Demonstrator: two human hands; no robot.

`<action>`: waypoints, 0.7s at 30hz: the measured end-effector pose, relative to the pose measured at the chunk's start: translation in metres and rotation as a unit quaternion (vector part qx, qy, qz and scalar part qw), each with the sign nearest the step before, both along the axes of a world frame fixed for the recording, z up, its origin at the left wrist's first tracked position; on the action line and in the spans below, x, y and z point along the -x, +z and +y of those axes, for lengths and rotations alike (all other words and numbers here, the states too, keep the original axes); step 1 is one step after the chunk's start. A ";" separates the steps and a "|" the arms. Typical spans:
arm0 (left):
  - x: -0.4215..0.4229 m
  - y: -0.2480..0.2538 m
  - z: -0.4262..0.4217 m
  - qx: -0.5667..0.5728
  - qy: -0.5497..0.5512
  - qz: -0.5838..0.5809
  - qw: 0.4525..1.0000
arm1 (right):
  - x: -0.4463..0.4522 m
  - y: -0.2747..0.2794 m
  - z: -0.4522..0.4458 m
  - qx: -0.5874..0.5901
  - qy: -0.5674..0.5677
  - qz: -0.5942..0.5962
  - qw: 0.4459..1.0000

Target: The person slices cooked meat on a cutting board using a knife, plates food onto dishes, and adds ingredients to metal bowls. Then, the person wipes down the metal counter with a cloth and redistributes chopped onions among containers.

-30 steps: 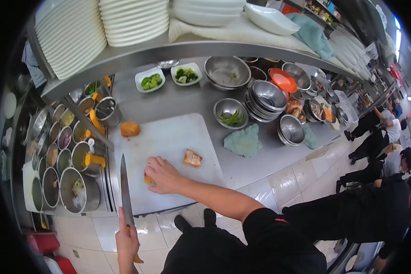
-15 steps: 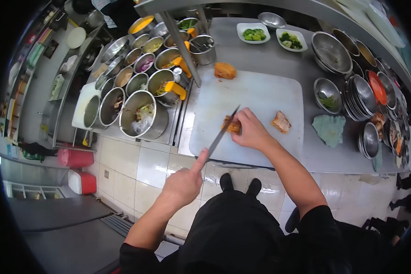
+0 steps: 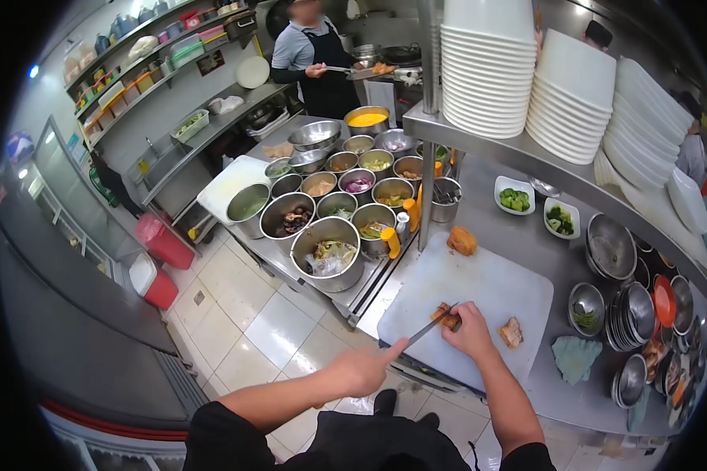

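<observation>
- At the left, pots [image 3: 327, 269] of food stand on the counter [image 3: 253, 237].
- The left hand [image 3: 357, 370] is narrow, curled on the knife [image 3: 426, 330], forefinger pointing along the blade (the handle is hidden).
- The knife slants across the meat [image 3: 442, 314], which lies on the board [image 3: 479, 275]; slicing looks to be the step in hand.
- At the board's far edge sits a browned block [image 3: 462, 241].
- The right hand [image 3: 470, 330] is part closed, its fingertips steadying the meat just beside the blade; the exact gap between them cannot be told. The next move seems to call for a firm hold, fingertips tucked back, and an even stroke.
- Farther right, apart from that hand, a cut piece [image 3: 511, 333] rests on the board.
- Beyond are a cloth [image 3: 576, 357] and stacked bowls [image 3: 630, 380].
</observation>
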State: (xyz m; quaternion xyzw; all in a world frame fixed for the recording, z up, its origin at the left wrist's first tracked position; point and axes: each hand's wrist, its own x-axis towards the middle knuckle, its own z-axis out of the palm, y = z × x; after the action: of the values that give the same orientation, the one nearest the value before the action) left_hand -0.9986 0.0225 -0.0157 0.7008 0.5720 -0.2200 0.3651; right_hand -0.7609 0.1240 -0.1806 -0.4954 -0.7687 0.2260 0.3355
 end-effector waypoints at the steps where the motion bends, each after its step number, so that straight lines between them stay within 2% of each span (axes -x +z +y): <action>1: -0.004 -0.006 -0.005 -0.007 0.024 -0.046 0.999 | 0.000 0.002 -0.002 0.006 -0.003 0.002 1.000; 4: -0.032 -0.088 0.013 -0.122 0.042 -0.123 0.984 | -0.001 -0.002 -0.007 0.013 0.005 -0.004 1.000; 6: -0.043 -0.101 0.039 -0.128 0.037 -0.109 0.985 | -0.001 0.000 0.000 0.003 0.023 0.001 1.000; 8: -0.039 -0.097 0.046 -0.146 0.015 -0.106 0.983 | -0.007 0.002 -0.003 0.021 0.032 0.020 0.999; 10: -0.031 -0.063 0.042 -0.113 0.008 -0.088 0.990 | -0.013 0.003 -0.008 -0.010 0.000 -0.013 1.000; 12: -0.027 -0.020 0.028 -0.084 0.016 -0.054 0.995 | -0.016 0.008 -0.008 0.016 0.014 0.010 1.000; 16: -0.010 0.000 0.003 -0.045 -0.004 -0.007 0.999 | -0.018 0.005 -0.005 0.034 0.016 0.002 0.999; 18: -0.013 -0.009 0.000 -0.042 0.002 -0.005 0.999 | -0.018 -0.003 -0.005 0.012 0.025 0.010 1.000; 21: -0.041 -0.063 0.011 -0.066 0.031 -0.027 0.997 | -0.016 -0.003 -0.005 0.013 0.015 0.011 1.000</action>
State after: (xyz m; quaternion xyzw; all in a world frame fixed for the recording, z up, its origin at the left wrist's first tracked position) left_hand -0.9577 0.0331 -0.0789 0.7109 0.5968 -0.1514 0.3399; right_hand -0.7452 0.1193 -0.1831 -0.4859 -0.7692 0.2467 0.3339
